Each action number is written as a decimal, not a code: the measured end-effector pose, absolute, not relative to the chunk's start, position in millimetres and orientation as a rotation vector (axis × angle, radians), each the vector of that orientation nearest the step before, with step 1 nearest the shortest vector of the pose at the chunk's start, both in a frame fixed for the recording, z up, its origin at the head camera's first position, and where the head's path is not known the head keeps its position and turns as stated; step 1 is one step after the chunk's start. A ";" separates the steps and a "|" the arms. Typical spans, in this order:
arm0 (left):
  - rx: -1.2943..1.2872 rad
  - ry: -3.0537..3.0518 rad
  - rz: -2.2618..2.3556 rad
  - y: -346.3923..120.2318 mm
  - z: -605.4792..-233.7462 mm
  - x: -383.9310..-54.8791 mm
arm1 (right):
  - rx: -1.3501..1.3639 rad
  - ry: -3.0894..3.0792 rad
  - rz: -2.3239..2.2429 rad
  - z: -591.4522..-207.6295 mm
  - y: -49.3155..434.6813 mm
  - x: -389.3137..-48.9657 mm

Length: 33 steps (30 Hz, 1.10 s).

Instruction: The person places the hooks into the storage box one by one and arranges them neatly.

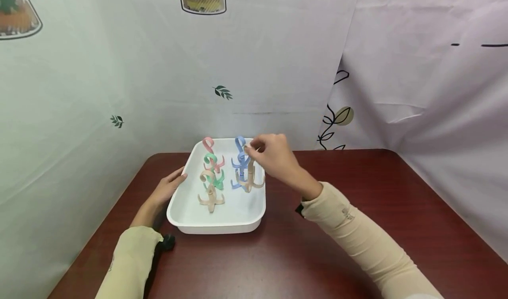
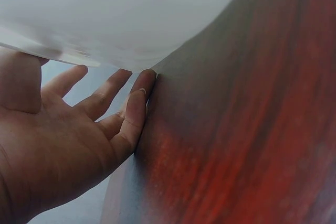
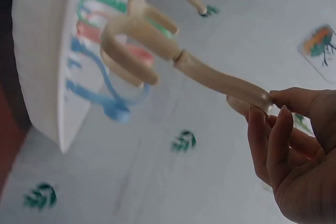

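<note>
My right hand (image 1: 274, 155) pinches the curled top of a beige four-armed swivel hook (image 3: 210, 77) between thumb and fingertips. The hook hangs with its arms downward over the right side of a white tray (image 1: 216, 229), overlapping the blue hooks (image 1: 240, 143) behind it in the head view. At the tray's left side is my left hand (image 1: 168, 188), its fingers spread and loosely extended against the outer wall under the rim (image 2: 79, 129). On the tray's left half stand a pink hook (image 1: 208, 144), a green hook (image 1: 219, 182) and another beige hook (image 1: 211, 197), in a row.
The tray rests on a dark red wooden table (image 1: 317, 255), close to its back edge. Behind the table hangs a pale cloth (image 1: 278, 69) with printed plants, which also runs along both sides.
</note>
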State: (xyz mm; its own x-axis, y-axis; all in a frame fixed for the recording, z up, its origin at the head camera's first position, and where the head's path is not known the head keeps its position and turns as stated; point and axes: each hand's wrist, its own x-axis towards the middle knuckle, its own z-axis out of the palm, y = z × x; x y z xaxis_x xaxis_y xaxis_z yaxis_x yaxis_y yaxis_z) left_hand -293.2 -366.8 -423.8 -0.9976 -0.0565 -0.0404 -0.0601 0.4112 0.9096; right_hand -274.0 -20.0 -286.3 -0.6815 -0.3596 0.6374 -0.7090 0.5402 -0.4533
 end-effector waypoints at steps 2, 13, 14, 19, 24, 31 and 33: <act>-0.102 2.632 1.711 -366.7 -423.4 -293.0 | 0.868 -2.331 0.969 -294.7 -26.8 -272.5; -0.098 2.614 1.729 -362.9 -423.3 -292.8 | 0.893 -2.467 0.963 -328.6 -44.6 -271.2; -0.101 2.612 1.729 -363.1 -423.4 -292.6 | 0.891 -2.479 0.962 -330.0 -44.8 -271.0; -0.109 2.614 1.719 -364.2 -423.0 -291.5 | 0.892 -2.495 0.971 -334.9 -44.8 -271.1; -0.108 2.620 1.719 -365.0 -423.1 -291.9 | 0.910 -2.487 0.966 -338.8 -44.8 -274.3; -0.134 2.628 1.705 -364.4 -422.6 -292.7 | 0.926 -2.486 0.952 -343.0 -45.9 -279.0; -0.132 2.630 1.701 -364.8 -422.6 -292.9 | 0.928 -2.490 0.962 -343.9 -46.1 -279.7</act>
State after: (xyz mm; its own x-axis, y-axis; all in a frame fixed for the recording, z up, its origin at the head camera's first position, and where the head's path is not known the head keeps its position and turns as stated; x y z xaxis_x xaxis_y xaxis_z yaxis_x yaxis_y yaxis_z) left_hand -292.9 -364.8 -422.6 -0.9964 -0.0670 -0.0513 -0.0742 0.4077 0.9101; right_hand -279.7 -46.1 -343.9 -0.7404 -0.4584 0.4915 -0.6698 0.5637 -0.4833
